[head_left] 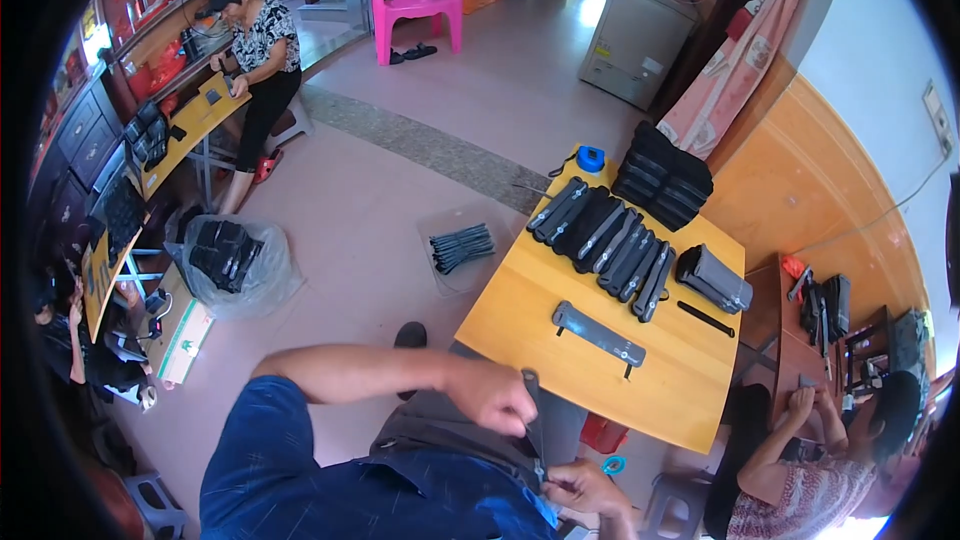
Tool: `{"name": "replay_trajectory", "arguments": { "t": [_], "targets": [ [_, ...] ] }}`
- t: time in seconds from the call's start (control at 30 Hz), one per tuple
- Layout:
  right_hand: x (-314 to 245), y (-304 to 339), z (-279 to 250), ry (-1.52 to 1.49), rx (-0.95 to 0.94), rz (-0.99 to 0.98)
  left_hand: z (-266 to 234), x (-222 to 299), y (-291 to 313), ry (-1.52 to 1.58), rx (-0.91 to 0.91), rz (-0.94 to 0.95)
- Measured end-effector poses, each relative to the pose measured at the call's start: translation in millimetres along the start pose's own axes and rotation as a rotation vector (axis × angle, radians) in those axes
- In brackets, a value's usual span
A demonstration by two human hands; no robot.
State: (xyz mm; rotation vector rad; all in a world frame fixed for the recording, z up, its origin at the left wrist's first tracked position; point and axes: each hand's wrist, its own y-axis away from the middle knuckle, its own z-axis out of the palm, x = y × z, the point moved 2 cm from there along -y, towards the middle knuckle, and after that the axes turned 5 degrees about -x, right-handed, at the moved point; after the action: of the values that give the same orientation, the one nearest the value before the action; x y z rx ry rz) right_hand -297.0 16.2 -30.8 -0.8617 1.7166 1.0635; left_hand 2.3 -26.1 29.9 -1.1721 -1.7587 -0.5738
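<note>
My left hand (490,395) is closed over a narrow dark grey strip (532,380) above my lap, its rounded upper end showing past the fist. My right hand (585,488) is lower and to the right, with fingers pinched at the strip's lower end, where a small pale spot shows. Exactly what lies between those fingers is partly hidden. Beyond my hands, a flat grey fabric sleeve (600,337) with short black straps lies on the yellow table (500,320). Behind it, a row of grey and black folded sleeves (605,245) is laid out.
On the table are a black strip (706,319), a grey bundle (714,278), black stacked pieces (662,175) and a blue tape measure (590,158). Dark straps (462,247) and a plastic bag (280,270) are on the floor. Co-workers sit at left and right.
</note>
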Motion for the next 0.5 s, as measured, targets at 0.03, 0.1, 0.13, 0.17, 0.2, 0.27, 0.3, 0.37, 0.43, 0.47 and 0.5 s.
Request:
{"name": "replay_trajectory", "arguments": {
  "t": [0.03,0.1,0.13,0.17,0.2,0.27,0.3,0.37,0.43,0.47,0.5],
  "targets": [
    [4,8,-7,0.236,-0.093,0.034,-17,-1,16,-0.016,0.018,-0.071],
    [19,22,-14,0.46,-0.187,0.068,-44,-20,59,-0.274,0.084,-0.16],
    [36,30,-15,0.63,-0.131,0.16,-62,-19,79,-0.399,0.081,-0.282],
    [52,37,-15,0.792,-0.072,0.254,-82,-8,98,-0.511,0.09,-0.445],
    [66,40,-14,0.872,-0.105,0.346,-98,-6,120,-0.598,0.088,-0.571],
    [102,49,-13,0.95,-0.125,0.483,-137,5,176,-0.424,0.429,-0.684],
    [120,56,-7,0.949,-0.115,0.523,-161,34,187,-0.636,0.539,-0.684],
    [105,55,-4,0.828,-0.008,0.442,-185,75,200,-0.784,0.636,-0.678],
    [75,35,-5,0.605,0.134,0.186,-188,101,215,-0.838,0.749,-0.631],
    [69,21,-2,0.582,0.164,0.137,-190,106,215,-0.756,0.827,-0.599],
    [61,8,-1,0.547,0.137,0.095,-192,110,216,-0.623,0.894,-0.576]
  ]
}}
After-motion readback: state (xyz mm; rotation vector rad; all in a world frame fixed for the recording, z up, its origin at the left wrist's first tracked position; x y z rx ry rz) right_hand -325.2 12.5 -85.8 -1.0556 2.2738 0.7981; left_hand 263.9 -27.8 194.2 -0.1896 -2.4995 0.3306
